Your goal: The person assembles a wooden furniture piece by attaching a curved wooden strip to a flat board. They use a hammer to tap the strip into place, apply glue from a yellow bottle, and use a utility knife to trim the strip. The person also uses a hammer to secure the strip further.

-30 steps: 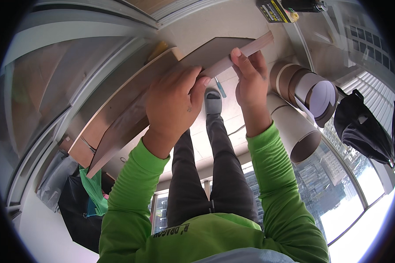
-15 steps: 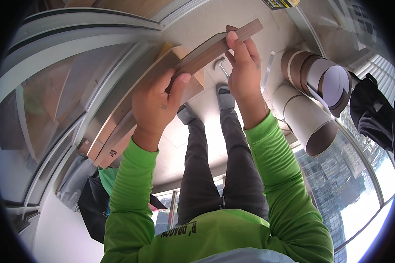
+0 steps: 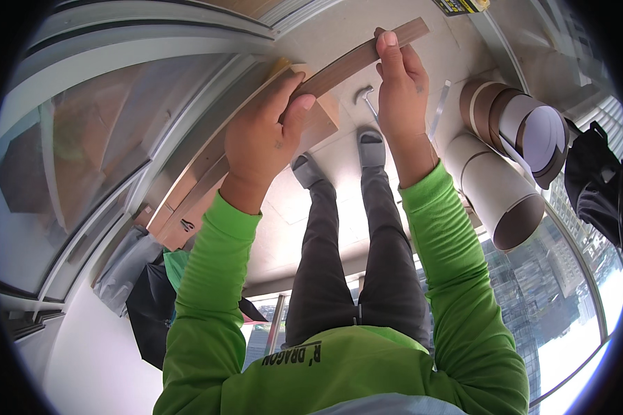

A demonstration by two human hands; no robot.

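A brown wood-grain board (image 3: 346,68) is held up in front of me in both hands, its narrow edge facing me and sloping up to the right. My left hand (image 3: 264,138) is closed on its lower-left part, thumb on the near edge and fingers behind. Near the upper-right end, my right hand (image 3: 403,86) pinches it, thumb up on the near side; the end sticks out past it. Part of the board is hidden behind my left hand. Below my right hand, a claw hammer (image 3: 368,101) lies on the floor.
Long wooden boards and cardboard (image 3: 187,200) lean along the glass panel (image 3: 83,152) on my left. Large rolls of brown and white sheet (image 3: 495,187) lie on my right beside a black bag (image 3: 595,187). A thin metal strip (image 3: 439,107) and my sandalled feet (image 3: 372,149) are on the floor.
The board has turned slightly, so less of its broad face shows. Both hands keep their hold. The whole view has shifted, with the floor things appearing a little farther right.
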